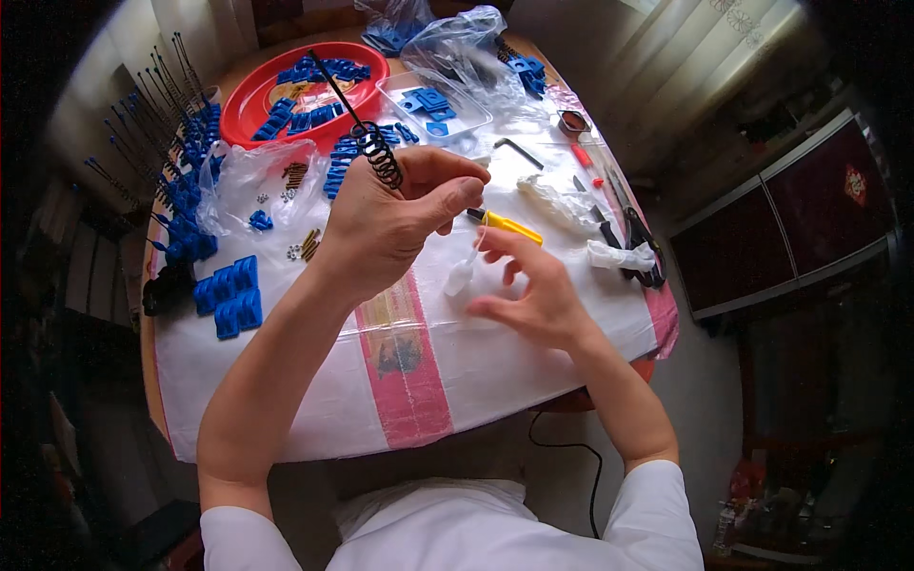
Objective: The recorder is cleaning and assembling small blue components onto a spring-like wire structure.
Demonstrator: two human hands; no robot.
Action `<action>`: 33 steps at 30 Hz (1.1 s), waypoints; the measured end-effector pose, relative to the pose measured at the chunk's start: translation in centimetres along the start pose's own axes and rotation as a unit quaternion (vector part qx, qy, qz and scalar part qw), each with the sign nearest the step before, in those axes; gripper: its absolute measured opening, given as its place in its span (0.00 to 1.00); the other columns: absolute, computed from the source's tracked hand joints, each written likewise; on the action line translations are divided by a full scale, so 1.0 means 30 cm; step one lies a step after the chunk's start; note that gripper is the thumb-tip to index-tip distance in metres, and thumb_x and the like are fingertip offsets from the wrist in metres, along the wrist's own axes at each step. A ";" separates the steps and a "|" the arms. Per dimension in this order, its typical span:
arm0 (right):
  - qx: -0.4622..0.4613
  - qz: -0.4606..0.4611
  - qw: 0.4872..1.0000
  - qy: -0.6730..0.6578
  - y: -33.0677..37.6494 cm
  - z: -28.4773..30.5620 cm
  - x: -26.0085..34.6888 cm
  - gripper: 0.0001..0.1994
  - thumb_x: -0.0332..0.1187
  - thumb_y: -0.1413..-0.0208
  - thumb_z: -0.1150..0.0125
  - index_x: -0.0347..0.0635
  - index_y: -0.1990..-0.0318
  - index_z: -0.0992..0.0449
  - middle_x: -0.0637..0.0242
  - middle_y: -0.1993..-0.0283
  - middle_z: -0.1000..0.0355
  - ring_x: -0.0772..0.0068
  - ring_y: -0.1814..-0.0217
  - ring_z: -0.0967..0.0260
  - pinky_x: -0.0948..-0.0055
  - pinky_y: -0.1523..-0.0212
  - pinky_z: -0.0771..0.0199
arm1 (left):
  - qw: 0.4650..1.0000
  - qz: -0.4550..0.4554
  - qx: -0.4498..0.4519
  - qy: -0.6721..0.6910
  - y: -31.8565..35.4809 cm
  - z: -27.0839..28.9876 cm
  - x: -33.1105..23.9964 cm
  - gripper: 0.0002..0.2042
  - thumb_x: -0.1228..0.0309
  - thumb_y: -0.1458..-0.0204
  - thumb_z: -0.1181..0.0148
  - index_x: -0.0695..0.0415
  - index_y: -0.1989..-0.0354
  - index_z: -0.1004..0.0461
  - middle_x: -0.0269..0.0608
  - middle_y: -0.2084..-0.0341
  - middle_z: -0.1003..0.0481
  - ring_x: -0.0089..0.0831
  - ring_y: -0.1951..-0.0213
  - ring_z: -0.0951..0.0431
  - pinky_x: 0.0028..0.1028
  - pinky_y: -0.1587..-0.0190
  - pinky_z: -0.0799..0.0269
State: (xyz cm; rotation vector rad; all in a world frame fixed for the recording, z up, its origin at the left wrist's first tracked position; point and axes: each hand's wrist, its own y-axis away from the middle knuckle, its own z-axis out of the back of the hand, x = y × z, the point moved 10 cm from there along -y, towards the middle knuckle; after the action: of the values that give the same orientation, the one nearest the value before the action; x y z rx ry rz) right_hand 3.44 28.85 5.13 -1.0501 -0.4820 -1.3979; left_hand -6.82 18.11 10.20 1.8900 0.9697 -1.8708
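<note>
Left hand (395, 219): is gripping a black rod (335, 88) with coil spring (379, 154).
Rod axis: is slanting up-left from that hand, tip pointing away from the body.
Right hand (543, 295): is curving beside a blurred translucent piece (458, 278); whether holding it, cannot tell.
Steadying: likely needing a firm left pinch.

My table (149, 376) has a white cover (305, 400). On it, the red tray (377, 68) is at eleven o'clock, blue pieces (225, 286) at nine, black scissors (624, 200) at three.

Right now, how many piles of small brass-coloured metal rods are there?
2: one pile on the clear plastic bag, another pile nearer you. Others may be hidden.
</note>
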 end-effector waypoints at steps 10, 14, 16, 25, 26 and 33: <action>0.089 -0.055 0.994 -0.023 -0.017 -0.102 -0.045 0.12 0.30 0.50 0.29 0.40 0.60 0.25 0.73 0.70 0.32 0.85 0.72 0.40 0.81 0.70 0.35 | 0.999 0.037 0.014 -0.011 0.026 0.020 0.042 0.11 0.69 0.44 0.38 0.63 0.57 0.21 0.39 0.69 0.21 0.18 0.72 0.27 0.18 0.70 0.32; 0.084 0.007 0.996 -0.025 -0.018 -0.094 -0.005 0.12 0.30 0.50 0.29 0.38 0.61 0.26 0.69 0.68 0.29 0.81 0.66 0.34 0.78 0.61 0.29 | 0.997 0.043 -0.053 -0.022 0.027 0.096 0.040 0.10 0.69 0.44 0.37 0.62 0.59 0.21 0.36 0.74 0.21 0.17 0.78 0.29 0.17 0.75 0.34; 0.107 -0.019 0.994 -0.007 -0.010 -0.092 0.004 0.13 0.31 0.50 0.29 0.37 0.60 0.26 0.68 0.66 0.28 0.81 0.63 0.32 0.77 0.58 0.28 | 0.993 0.023 -0.114 -0.021 0.027 0.157 0.008 0.09 0.68 0.44 0.36 0.62 0.66 0.21 0.36 0.79 0.22 0.16 0.80 0.29 0.16 0.78 0.35; 0.089 -0.077 0.982 -0.146 0.015 -0.069 -0.072 0.13 0.32 0.47 0.32 0.35 0.59 0.27 0.66 0.67 0.27 0.80 0.67 0.31 0.77 0.66 0.28 | 0.984 -0.023 -0.150 -0.095 0.067 0.299 -0.041 0.18 0.55 0.40 0.43 0.47 0.80 0.36 0.22 0.90 0.40 0.12 0.88 0.46 0.17 0.86 0.55; 0.086 -0.096 0.973 -0.194 0.008 -0.076 -0.077 0.12 0.31 0.46 0.33 0.35 0.58 0.28 0.66 0.67 0.27 0.81 0.68 0.31 0.78 0.67 0.28 | 0.987 0.025 -0.151 -0.041 0.078 0.309 -0.006 0.18 0.55 0.40 0.43 0.47 0.80 0.36 0.21 0.90 0.42 0.12 0.89 0.48 0.17 0.86 0.55; 0.079 -0.094 0.965 -0.232 -0.141 -0.098 -0.067 0.15 0.33 0.40 0.38 0.36 0.50 0.32 0.67 0.67 0.26 0.84 0.69 0.29 0.84 0.76 0.33 | 0.962 0.187 -0.162 0.115 0.213 0.327 0.149 0.11 0.67 0.37 0.53 0.57 0.50 0.34 0.29 0.73 0.33 0.13 0.76 0.37 0.15 0.78 0.44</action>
State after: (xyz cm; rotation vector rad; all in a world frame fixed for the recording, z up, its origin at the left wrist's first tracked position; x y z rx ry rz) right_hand -1.75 28.21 3.34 -1.2258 -1.0428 -1.2480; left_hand -10.47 8.25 3.38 1.9469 0.8485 -1.2202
